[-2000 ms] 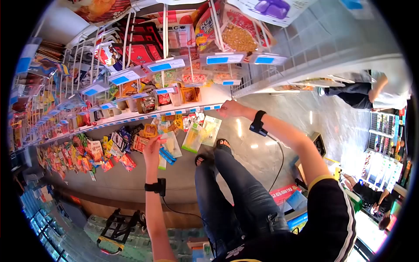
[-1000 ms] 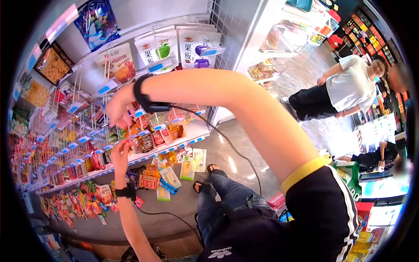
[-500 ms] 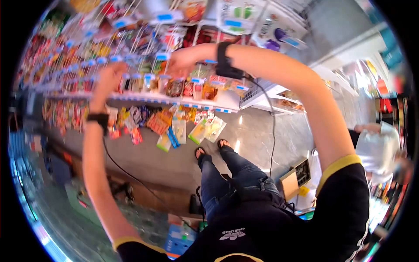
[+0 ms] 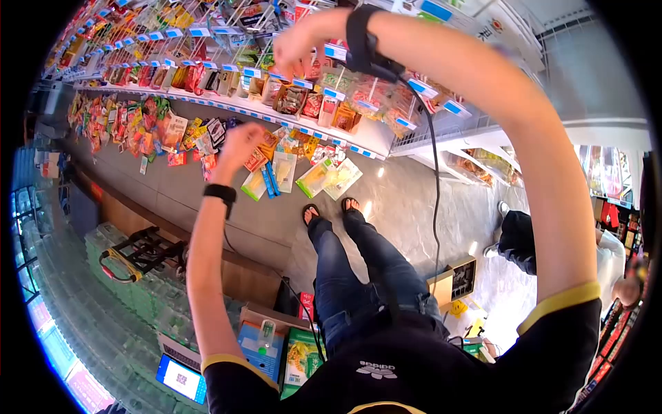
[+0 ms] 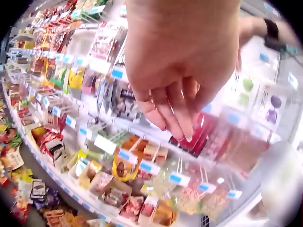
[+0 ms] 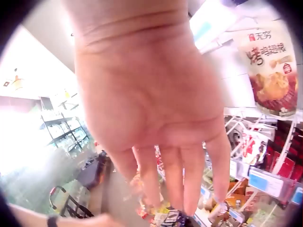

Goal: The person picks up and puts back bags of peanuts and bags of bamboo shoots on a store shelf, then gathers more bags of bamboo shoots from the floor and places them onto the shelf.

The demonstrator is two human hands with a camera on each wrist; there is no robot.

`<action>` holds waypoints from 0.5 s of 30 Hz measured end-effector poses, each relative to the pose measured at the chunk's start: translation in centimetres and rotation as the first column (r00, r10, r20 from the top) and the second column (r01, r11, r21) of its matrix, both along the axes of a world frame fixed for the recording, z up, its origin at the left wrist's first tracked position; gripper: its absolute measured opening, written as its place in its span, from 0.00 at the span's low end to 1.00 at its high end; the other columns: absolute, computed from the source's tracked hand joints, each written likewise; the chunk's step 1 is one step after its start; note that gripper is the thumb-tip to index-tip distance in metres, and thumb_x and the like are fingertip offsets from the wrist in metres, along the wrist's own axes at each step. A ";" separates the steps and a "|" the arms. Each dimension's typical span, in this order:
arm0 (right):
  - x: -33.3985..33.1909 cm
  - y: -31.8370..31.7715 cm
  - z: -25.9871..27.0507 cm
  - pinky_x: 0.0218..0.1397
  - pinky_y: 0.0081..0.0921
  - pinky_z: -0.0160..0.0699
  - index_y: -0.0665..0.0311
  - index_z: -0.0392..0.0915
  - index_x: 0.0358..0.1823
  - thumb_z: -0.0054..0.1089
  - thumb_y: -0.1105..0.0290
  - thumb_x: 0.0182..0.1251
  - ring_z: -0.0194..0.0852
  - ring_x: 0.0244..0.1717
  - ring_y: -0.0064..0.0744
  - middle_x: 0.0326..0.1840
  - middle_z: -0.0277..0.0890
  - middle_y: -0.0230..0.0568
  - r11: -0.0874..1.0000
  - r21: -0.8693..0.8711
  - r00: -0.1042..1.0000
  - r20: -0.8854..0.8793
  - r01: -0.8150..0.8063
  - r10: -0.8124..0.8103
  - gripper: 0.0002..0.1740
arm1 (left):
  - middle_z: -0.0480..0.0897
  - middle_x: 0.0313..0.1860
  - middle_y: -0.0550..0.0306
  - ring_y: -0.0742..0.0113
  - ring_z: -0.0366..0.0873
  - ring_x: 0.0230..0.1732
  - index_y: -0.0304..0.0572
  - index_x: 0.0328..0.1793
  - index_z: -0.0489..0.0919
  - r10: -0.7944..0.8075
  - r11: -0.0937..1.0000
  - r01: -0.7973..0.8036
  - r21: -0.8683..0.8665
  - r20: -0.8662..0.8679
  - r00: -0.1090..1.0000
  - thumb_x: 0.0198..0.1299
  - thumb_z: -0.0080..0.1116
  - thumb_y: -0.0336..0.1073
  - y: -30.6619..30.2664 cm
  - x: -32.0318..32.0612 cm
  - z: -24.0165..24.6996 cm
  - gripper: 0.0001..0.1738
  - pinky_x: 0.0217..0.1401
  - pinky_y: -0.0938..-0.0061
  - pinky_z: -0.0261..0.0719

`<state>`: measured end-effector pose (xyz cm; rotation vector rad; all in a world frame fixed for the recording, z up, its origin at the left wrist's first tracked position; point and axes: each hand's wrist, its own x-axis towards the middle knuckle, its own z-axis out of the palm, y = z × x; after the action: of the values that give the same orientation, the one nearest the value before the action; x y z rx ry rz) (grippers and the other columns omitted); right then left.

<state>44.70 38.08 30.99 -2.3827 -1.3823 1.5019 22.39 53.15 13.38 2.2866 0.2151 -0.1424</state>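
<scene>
Up top, our right hand (image 4: 303,43) is at the peg rack, palm flat, fingers (image 6: 182,179) straight and slightly spread, gripping nothing. The hanging snack packets (image 4: 293,98) dangle just beyond those fingertips, not touched. Lower down, our left hand (image 4: 238,146) hovers with its fingers (image 5: 176,118) bunched close together, pointing down, and we can make out nothing pinched between them. Behind them are more packets and blue price tags (image 5: 124,154). Well below both hands, loose packets (image 4: 283,169) lie on the floor near our sandalled feet (image 4: 310,214).
</scene>
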 end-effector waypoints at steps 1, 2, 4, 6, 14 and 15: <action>0.0 1.8 0.5 0.45 0.40 0.77 0.55 0.79 0.44 0.49 0.56 0.59 0.79 0.42 0.33 0.45 0.78 0.38 0.999 0.049 0.998 0.052 0.019 -0.021 0.18 | 0.83 0.34 0.50 0.63 0.81 0.35 0.39 0.40 0.80 -0.019 0.999 0.017 -0.027 -0.043 0.999 0.56 0.55 0.36 -0.4 -1.3 -2.8 0.10 0.38 0.72 0.77; -0.2 3.3 0.4 0.44 0.38 0.77 0.56 0.79 0.43 0.47 0.54 0.61 0.78 0.44 0.31 0.46 0.77 0.39 0.991 0.130 0.999 0.038 0.032 -0.037 0.18 | 0.83 0.33 0.49 0.59 0.81 0.35 0.39 0.41 0.79 -0.042 0.997 0.040 -0.073 -0.028 0.999 0.56 0.54 0.36 -0.5 -2.6 -5.4 0.10 0.39 0.70 0.77; -0.9 5.9 -0.5 0.42 0.33 0.76 0.57 0.80 0.42 0.43 0.52 0.65 0.78 0.46 0.28 0.47 0.77 0.39 0.955 0.290 0.998 0.014 0.058 -0.065 0.20 | 0.83 0.33 0.49 0.57 0.81 0.35 0.39 0.41 0.79 -0.015 0.996 0.009 -0.084 -0.070 0.997 0.57 0.54 0.36 -0.5 -4.0 -9.8 0.11 0.39 0.69 0.77; -2.4 8.0 -5.5 0.44 0.37 0.77 0.57 0.79 0.42 0.47 0.53 0.63 0.79 0.42 0.30 0.45 0.78 0.38 0.942 0.321 0.992 -0.112 0.095 -0.062 0.19 | 0.82 0.33 0.48 0.56 0.81 0.36 0.39 0.42 0.79 0.013 0.994 -0.023 -0.108 -0.098 0.995 0.57 0.53 0.37 -0.3 -5.5 -14.2 0.11 0.39 0.68 0.77; -7.4 7.2 -40.3 0.31 0.36 0.76 0.59 0.80 0.33 0.48 0.56 0.62 0.80 0.33 0.29 0.37 0.80 0.35 0.944 0.145 0.913 -0.334 0.295 -0.234 0.16 | 0.82 0.32 0.48 0.51 0.80 0.35 0.42 0.41 0.80 0.014 0.987 0.011 0.161 -0.150 0.989 0.58 0.52 0.40 1.0 -6.2 -32.8 0.12 0.39 0.62 0.77; -7.6 6.6 -44.5 0.30 0.36 0.76 0.59 0.80 0.33 0.48 0.57 0.61 0.81 0.34 0.29 0.37 0.81 0.35 0.943 0.121 0.906 -0.338 0.311 -0.255 0.16 | 0.82 0.32 0.48 0.51 0.80 0.35 0.42 0.41 0.80 0.045 0.990 -0.024 0.140 -0.146 0.988 0.58 0.52 0.41 0.9 -6.4 -35.8 0.12 0.39 0.62 0.77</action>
<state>37.15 44.63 -13.50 -2.0186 -0.9985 1.5290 16.00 54.02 -22.39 2.4096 0.3513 -0.2886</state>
